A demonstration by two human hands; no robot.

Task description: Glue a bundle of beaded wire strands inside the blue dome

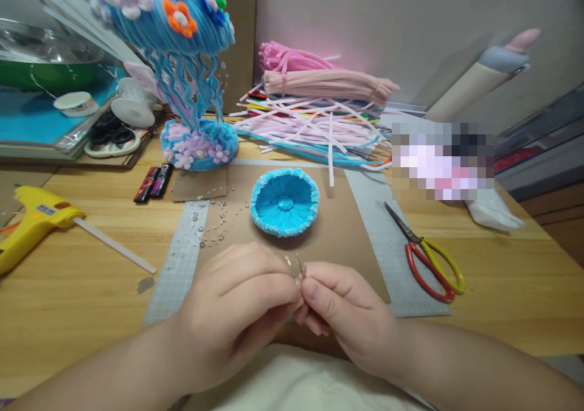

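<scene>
My left hand (249,295) and my right hand (344,310) meet at the front of the cardboard sheet (351,234). Between their pinched fingertips a thin shiny strand (297,266) stands up in small loops; its lower part is hidden by the fingers. Both hands are closed on it. Just beyond them sits a blue fuzzy-rimmed bowl shape (285,203), its hollow side showing, with a round disc in the middle. To its left, thin strings of clear beads (221,237) lie across the cardboard and the grey cutting mat (176,265).
Red-and-yellow-handled scissors (431,259) lie at right. A yellow glue gun (41,216) with a glue stick rests at left, near two batteries (154,183). A blue flower-covered pipe-cleaner lamp shape (191,82) stands behind, beside bundles of pipe cleaners (319,89).
</scene>
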